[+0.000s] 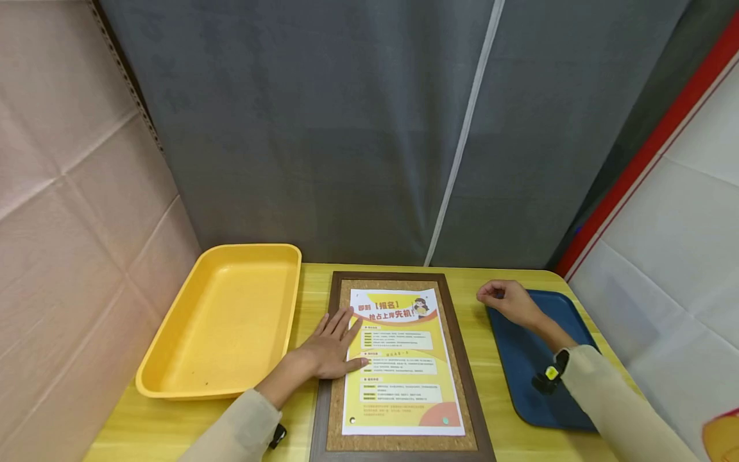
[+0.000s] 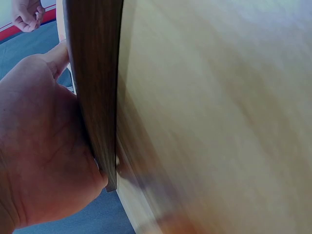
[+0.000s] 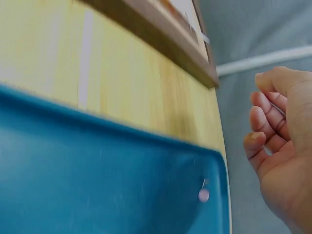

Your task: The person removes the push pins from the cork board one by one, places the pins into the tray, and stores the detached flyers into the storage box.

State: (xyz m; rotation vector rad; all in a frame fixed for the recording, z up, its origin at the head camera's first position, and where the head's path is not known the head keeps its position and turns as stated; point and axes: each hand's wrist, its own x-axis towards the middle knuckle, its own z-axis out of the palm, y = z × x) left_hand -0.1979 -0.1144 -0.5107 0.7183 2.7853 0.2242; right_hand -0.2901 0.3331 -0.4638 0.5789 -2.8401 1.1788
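My left hand point(image 1: 329, 346) lies spread with straight fingers over the left edge of a framed cork board point(image 1: 340, 423) and a yellow poster point(image 1: 398, 385). In the left wrist view, the palm point(image 2: 44, 146) is beside the dark wooden frame point(image 2: 95, 73). The poster lies on the cork, with a green push pin point(image 1: 446, 421) at its lower right. My right hand point(image 1: 508, 301) hovers at the upper left of a blue tray point(image 1: 543, 372), thumb and index tip together. Anything between them is hidden. In the right wrist view, a pale pink push pin point(image 3: 204, 195) lies in the tray.
At the left of the wooden table point(image 1: 312, 289) stands a yellow tray point(image 1: 242, 308). A grey curtain point(image 1: 323, 141) hangs along the table's back edge. White panels flank both sides, the right one point(image 1: 681, 256) with a red border.
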